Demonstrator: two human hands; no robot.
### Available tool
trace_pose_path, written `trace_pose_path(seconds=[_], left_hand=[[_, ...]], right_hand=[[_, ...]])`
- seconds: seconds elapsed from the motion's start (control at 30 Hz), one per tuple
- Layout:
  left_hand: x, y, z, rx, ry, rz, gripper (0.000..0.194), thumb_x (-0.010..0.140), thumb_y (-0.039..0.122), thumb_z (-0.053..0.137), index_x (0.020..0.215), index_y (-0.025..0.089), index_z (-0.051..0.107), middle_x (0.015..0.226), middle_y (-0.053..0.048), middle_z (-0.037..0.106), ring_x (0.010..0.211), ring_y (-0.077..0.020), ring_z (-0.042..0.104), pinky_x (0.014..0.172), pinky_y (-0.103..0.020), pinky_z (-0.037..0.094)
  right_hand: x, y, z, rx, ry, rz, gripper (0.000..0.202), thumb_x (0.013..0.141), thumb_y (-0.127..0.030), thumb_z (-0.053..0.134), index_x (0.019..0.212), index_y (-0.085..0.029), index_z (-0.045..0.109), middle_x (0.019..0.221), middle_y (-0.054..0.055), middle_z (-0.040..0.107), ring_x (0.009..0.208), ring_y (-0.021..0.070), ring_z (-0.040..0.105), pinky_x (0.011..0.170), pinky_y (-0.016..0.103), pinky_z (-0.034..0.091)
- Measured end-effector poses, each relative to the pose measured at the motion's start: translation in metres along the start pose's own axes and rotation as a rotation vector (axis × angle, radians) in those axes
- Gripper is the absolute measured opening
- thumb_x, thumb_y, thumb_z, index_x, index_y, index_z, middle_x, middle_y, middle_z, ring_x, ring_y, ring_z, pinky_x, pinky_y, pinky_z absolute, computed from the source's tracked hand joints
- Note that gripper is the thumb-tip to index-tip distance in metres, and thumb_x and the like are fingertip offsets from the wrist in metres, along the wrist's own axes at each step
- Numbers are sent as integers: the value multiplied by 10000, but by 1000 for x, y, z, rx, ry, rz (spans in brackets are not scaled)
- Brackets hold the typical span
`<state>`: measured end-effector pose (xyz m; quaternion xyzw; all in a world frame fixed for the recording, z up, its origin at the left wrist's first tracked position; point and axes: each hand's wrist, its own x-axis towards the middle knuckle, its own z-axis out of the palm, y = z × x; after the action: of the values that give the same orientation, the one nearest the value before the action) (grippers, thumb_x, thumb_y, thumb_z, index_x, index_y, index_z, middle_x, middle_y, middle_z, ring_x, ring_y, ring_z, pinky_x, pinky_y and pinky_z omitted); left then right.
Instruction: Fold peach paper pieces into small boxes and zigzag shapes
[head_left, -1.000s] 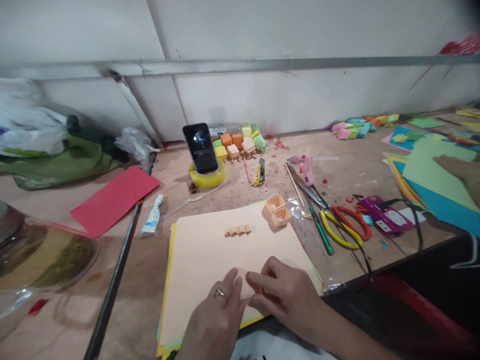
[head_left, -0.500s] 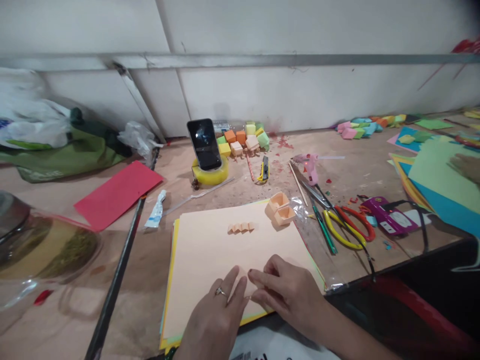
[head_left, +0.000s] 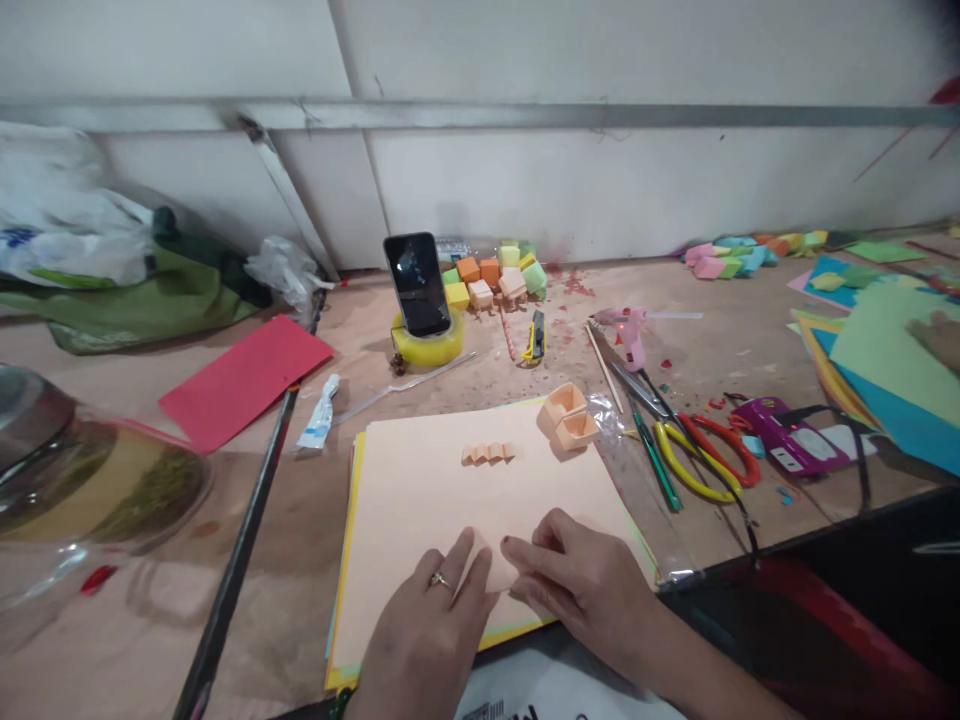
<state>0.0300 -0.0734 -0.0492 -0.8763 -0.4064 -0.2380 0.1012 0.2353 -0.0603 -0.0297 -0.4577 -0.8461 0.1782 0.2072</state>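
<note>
Between my hands a small piece of peach paper (head_left: 499, 572) lies on a stack of coloured sheets (head_left: 397, 500), its outline hard to tell from the peach top sheet. My left hand (head_left: 435, 615), with a ring on one finger, holds its left side between thumb and forefinger, the other fingers resting on the sheet. On its right side my right hand (head_left: 581, 580) pinches with thumb and forefinger, the other fingers curled. Just beyond is a zigzag-folded peach strip (head_left: 489, 454). Two joined peach paper boxes (head_left: 570, 415) sit at the stack's far right corner.
Scissors (head_left: 697, 460), a green pen (head_left: 656, 460) and a pink glue gun (head_left: 630, 335) lie to the right. A phone (head_left: 418, 285) leans in a yellow tape roll (head_left: 429, 345), before several paper cubes (head_left: 487, 275). At far right is another person's hand (head_left: 937, 340).
The whole view has shifted slightly, so things sit a little further right. My hands have parted a little, and more of the small paper shows between them.
</note>
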Motion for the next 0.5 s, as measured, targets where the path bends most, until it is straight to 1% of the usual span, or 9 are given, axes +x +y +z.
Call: trace_pose_path(seconds=[0.1, 0.23, 0.33, 0.4, 0.47, 0.5], left_hand=[[-1, 0, 0, 14, -6, -14, 250, 954, 187, 431, 1065, 128, 647, 1096, -152, 709, 893, -218, 682, 755, -337, 579], [-3, -1, 6, -20, 49, -5, 258, 957, 185, 413, 1035, 120, 649, 1059, -156, 712, 853, -219, 677, 715, -334, 575], [-2, -2, 7, -52, 20, 17, 248, 952, 175, 417, 1022, 114, 647, 1095, -160, 703, 783, -208, 662, 655, -328, 567], [-1, -3, 5, -46, 2, 25, 248, 955, 174, 416, 1030, 110, 644, 1105, -158, 704, 757, -205, 656, 644, -338, 563], [1, -4, 2, -38, -5, 58, 252, 953, 143, 408, 1046, 104, 639, 1080, -155, 714, 817, -215, 668, 667, -340, 561], [1, -4, 1, -36, -30, 86, 252, 948, 120, 412, 1062, 101, 636, 1078, -154, 715, 869, -219, 671, 688, -337, 561]], right_hand=[[1, 0, -1, 10, -6, -1, 203, 935, -301, 510, 1068, -242, 651, 755, 12, 540, 606, 115, 510, 536, 205, 383], [2, 0, -2, 5, -11, -13, 223, 948, -310, 485, 1085, -243, 647, 761, 20, 546, 608, 117, 513, 534, 206, 382], [2, 0, -3, -1, -26, -5, 244, 959, -308, 453, 1094, -241, 645, 758, 23, 539, 602, 119, 509, 524, 212, 373], [2, 0, -3, -10, -38, 0, 242, 957, -306, 454, 1088, -240, 647, 759, 22, 535, 602, 120, 508, 517, 214, 368], [2, 1, -2, -12, -44, 5, 242, 950, -298, 470, 1113, -238, 637, 773, 25, 540, 618, 124, 517, 523, 216, 377], [1, 2, -1, -11, -41, -3, 256, 947, -290, 473, 1149, -235, 621, 784, 28, 547, 626, 126, 524, 529, 219, 385]])
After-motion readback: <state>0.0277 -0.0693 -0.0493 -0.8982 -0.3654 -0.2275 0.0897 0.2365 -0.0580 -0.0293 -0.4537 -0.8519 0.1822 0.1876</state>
